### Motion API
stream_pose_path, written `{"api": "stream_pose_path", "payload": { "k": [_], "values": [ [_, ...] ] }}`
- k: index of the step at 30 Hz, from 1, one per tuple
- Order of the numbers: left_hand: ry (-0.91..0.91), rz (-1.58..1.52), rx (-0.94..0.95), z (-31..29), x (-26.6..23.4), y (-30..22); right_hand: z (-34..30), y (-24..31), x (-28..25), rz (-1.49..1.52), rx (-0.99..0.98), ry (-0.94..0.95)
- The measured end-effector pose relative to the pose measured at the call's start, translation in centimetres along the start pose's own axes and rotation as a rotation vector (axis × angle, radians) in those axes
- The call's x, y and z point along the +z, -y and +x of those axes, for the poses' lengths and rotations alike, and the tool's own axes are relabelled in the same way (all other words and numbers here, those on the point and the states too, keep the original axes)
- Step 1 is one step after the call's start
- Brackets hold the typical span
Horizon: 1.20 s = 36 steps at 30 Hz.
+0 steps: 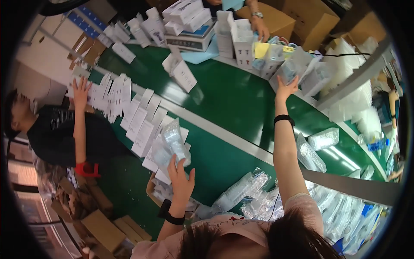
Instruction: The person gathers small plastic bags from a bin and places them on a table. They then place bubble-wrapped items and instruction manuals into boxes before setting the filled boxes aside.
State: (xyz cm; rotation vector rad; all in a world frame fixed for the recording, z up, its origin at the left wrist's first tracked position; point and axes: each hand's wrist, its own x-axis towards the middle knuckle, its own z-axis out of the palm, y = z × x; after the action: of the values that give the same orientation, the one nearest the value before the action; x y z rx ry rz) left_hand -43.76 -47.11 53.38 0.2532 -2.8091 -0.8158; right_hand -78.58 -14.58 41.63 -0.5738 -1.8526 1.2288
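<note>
My left hand (181, 181) has its fingers apart at the lower end of a clear bubble-wrapped item (173, 137), which lies over white cartons near the table's left edge. Whether the fingertips press on the wrap is hard to tell. Stretched far out to the right, my right hand (285, 90) grips the near end of an open white box (290, 68) between thumb and fingers. Something in clear wrap shows inside that box. Beside it stands another open white box (317, 77).
A conveyor-like green table (224, 103) carries a lone white box (183, 75) and rows of flat white cartons (140, 129). Bubble-wrapped packs (235, 192) lie near me. A grey metal bar (349, 185) crosses at right. A person (64, 125) reaches in from the left; another person's hand (260, 29) is across.
</note>
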Motion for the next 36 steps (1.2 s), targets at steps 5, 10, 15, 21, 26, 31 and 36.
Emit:
{"api": "stream_pose_path", "payload": {
  "k": [5, 10, 15, 21, 26, 31, 36],
  "values": [
    [0.039, 0.312, -0.031, -1.6, 0.8, 1.9, -2.0, 1.5, -0.9, -0.179, 0.136, 0.021],
    [0.091, 0.294, -0.043, -2.0, 1.5, 3.4, -9.1, 5.0, -7.0, 0.073, -0.001, 0.256],
    [-0.003, 0.299, -0.121, -1.0, -0.4, 3.5, -20.1, 8.3, -14.6, 0.050, 0.083, 0.791],
    [-0.182, -0.017, -0.124, 0.2, 1.5, 8.4, -29.3, 14.9, -12.6, 0.128, -0.158, 1.245],
    [0.026, -0.089, 0.045, -0.8, 4.9, 4.3, -33.4, 11.5, -7.7, 0.173, 0.333, 1.274],
    [0.113, -0.401, 0.162, -2.1, 7.6, 5.9, -29.5, 8.2, -11.3, -0.182, 0.193, 1.221],
    [0.133, -0.371, 0.343, -0.3, 4.2, 7.3, -27.5, 8.9, -16.2, -0.435, 0.184, 1.118]
  ]
}}
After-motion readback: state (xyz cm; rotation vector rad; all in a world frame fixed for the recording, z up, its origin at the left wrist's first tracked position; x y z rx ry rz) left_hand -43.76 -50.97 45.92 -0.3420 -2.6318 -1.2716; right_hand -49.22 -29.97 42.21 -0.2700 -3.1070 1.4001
